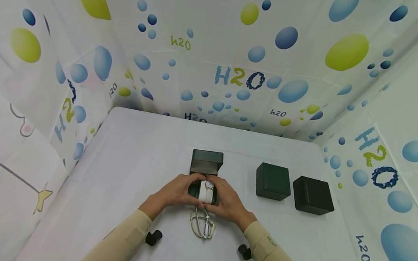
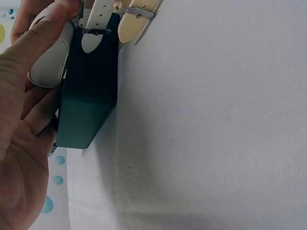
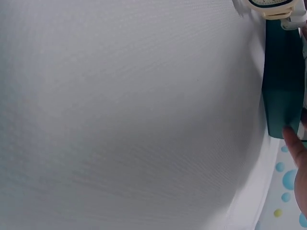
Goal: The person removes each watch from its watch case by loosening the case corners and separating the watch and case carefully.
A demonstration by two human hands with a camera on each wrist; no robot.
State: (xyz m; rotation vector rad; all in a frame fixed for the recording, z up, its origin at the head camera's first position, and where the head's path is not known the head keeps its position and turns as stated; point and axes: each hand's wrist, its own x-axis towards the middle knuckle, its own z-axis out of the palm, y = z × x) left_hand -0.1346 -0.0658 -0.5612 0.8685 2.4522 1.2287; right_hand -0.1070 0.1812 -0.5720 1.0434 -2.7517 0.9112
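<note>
A white-strapped wristwatch [image 1: 206,192] on a pale cushion [image 2: 50,64] is at an open green watch box [image 1: 207,158], whose lid stands up at the back. From the left, my left hand [image 1: 177,191] grips the cushion, thumb across its front side. My right hand [image 1: 227,200] holds the watch from the other side with curled fingers; one fingertip [image 3: 289,132] touches the box's side in the right wrist view. Just in front of the box lie loose watches [image 1: 202,226] with cream and white straps. The right hand's grip is mostly outside its wrist view.
Two closed boxes stand to the right on the white tabletop [image 1: 138,150]: a dark green one [image 1: 273,182] and a black one [image 1: 313,195]. Printed curtains [image 1: 215,38] enclose the table at the back and sides. Small black devices [image 1: 154,238] sit at both wrists.
</note>
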